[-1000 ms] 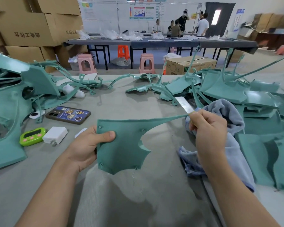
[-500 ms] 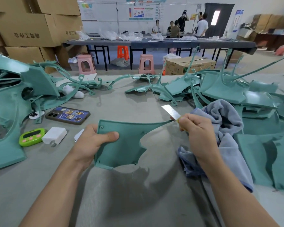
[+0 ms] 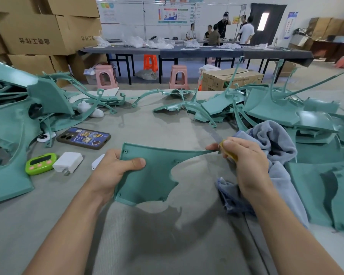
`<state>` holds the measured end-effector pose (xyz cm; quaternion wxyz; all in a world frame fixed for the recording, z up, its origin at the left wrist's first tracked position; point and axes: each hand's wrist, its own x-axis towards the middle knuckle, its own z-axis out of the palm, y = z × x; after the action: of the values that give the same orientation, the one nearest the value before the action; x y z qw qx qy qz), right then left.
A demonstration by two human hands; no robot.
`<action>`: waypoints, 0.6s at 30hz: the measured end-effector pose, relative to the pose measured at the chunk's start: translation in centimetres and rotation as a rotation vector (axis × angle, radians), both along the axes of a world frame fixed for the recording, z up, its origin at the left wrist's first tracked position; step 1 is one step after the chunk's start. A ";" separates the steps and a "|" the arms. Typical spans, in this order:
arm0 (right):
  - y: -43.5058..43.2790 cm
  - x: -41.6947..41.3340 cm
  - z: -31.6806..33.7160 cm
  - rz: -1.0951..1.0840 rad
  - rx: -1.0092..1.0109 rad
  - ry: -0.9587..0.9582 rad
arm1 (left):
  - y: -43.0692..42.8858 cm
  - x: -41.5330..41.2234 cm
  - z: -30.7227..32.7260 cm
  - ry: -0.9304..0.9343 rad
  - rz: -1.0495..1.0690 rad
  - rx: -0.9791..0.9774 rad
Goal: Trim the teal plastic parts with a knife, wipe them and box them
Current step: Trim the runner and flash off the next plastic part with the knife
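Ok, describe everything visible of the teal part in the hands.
The teal part is a flat matte plastic panel with a raised rim, small holes and a curved cutout, tapering to a thin strip. The left hand grips its left edge; the strip's tip meets the right hand, holding the knife.

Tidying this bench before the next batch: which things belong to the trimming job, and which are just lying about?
Job in hand: teal plastic part, held by the left hand; knife in the right hand; grey cloth; piles of teal parts.
Lying about: phone; green timer; white charger.
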<state>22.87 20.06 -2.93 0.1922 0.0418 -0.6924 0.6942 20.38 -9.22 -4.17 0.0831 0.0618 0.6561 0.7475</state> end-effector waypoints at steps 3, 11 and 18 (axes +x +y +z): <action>0.3 -0.1 0.1 0.006 -0.084 -0.043 | -0.1 0.0 0.0 -0.016 -0.007 -0.002; 0.3 0.2 0.6 0.060 -0.164 -0.083 | -0.2 -0.3 -0.1 -0.049 0.012 0.007; -0.1 0.8 1.2 0.083 -0.062 -0.080 | -0.2 -0.6 -0.3 -0.046 0.133 -0.014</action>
<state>23.65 19.95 -1.71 0.1368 0.0366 -0.6754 0.7238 19.74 -9.47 -4.51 0.0488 0.0001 0.6618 0.7481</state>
